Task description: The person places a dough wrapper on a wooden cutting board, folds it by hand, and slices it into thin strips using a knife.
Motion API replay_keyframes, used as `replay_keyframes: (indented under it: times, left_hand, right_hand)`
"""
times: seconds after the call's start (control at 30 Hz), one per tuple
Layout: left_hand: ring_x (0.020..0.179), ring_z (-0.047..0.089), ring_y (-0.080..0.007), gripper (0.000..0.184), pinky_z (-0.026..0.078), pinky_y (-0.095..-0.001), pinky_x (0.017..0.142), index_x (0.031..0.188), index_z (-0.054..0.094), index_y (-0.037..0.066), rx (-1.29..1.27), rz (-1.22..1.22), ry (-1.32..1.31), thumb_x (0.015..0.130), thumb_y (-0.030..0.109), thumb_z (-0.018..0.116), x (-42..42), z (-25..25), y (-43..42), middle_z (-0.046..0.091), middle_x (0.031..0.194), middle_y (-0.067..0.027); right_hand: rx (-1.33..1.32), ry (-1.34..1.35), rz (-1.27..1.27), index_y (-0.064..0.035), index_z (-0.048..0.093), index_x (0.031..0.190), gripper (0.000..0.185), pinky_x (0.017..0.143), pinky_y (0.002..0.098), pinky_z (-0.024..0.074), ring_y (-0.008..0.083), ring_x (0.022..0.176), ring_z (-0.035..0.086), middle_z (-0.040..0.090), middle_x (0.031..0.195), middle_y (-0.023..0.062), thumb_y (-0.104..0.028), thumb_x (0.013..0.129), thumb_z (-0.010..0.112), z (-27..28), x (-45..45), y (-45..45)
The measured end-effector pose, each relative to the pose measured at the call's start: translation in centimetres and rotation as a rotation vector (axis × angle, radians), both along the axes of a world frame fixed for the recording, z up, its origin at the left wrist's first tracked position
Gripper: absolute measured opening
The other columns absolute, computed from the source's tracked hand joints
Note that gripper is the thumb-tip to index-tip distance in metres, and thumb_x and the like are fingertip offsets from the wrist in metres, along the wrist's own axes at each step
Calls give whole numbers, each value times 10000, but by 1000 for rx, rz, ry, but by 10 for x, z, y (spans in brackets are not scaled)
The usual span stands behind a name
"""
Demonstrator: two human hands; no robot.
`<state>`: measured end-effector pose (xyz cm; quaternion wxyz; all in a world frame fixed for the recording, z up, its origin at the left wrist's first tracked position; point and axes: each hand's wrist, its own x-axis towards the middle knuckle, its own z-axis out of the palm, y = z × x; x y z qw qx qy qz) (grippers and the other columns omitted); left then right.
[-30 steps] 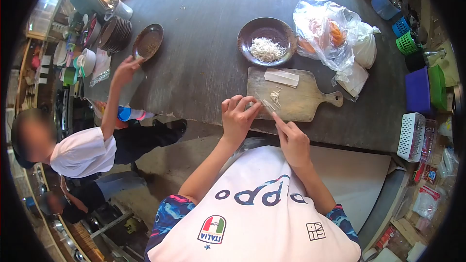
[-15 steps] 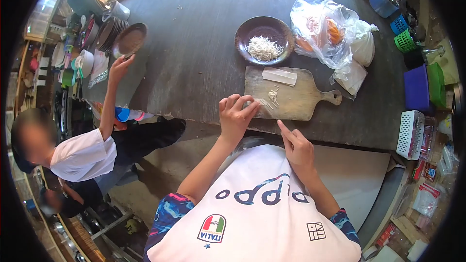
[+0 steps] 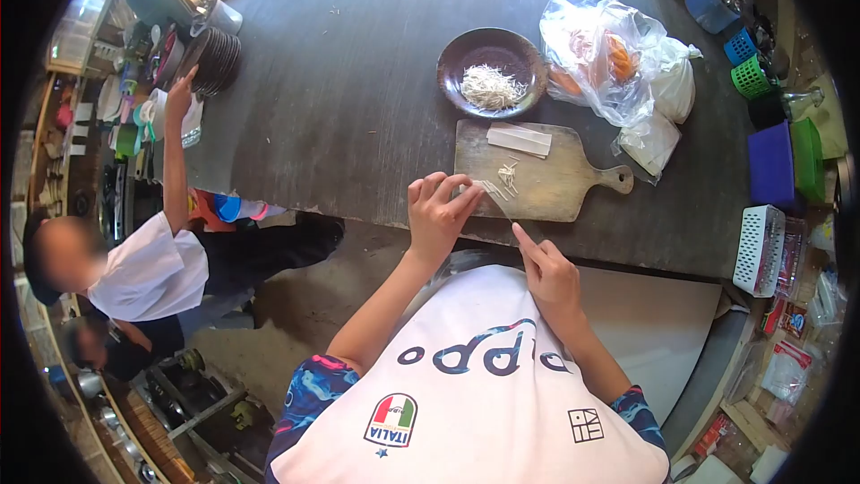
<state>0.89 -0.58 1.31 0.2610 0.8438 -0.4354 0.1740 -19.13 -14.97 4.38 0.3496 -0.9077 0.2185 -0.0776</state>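
Note:
My left hand (image 3: 437,212) is closed, fingertips pinched over thin pale strips (image 3: 490,189) at the left edge of a wooden cutting board (image 3: 560,188). In my right hand (image 3: 550,271) is a knife (image 3: 499,207), its handle hidden in the palm and the forefinger laid along its back. The narrow blade reaches toward my left fingertips. Short pale sticks (image 3: 508,177) lie loose mid-board, and flat whitish slabs (image 3: 520,139) rest near its far edge. Just beyond the board stands a dark round plate (image 3: 451,72) heaped with pale shreds (image 3: 493,88).
Clear plastic bags (image 3: 587,54) with orange pieces lie right of the plate, beside a white bag (image 3: 649,143). Baskets, including a white one (image 3: 759,251), line the right side. At left, a co-worker's hand (image 3: 182,94) is beside stacked dark plates (image 3: 218,63).
The co-worker's arm has moved left; the plate it held is out of that hand and seems to be on the stack. My hands have barely moved.

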Motion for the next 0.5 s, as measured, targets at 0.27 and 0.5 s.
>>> replay_keyframes:
  times: [0.27,0.5]
  left_hand:
    - [1121,631,-191,181,420,-398,996,1049,837,210,-12,-23,18,873,237,870,2,0,1,745,1138,84]
    - [1123,631,-189,185,428,-400,989,1048,839,204,-7,-19,45,866,223,864,-1,2,2,745,1145,83]
  right_hand:
    - [4,-23,-29,-382,684,1511,502,647,487,580,326,688,706,633,828,83,-191,1047,713,4,27,1]
    - [-29,-12,3,-399,668,1524,530,640,484,587,326,688,708,631,830,85,-189,1040,717,-2,37,4]
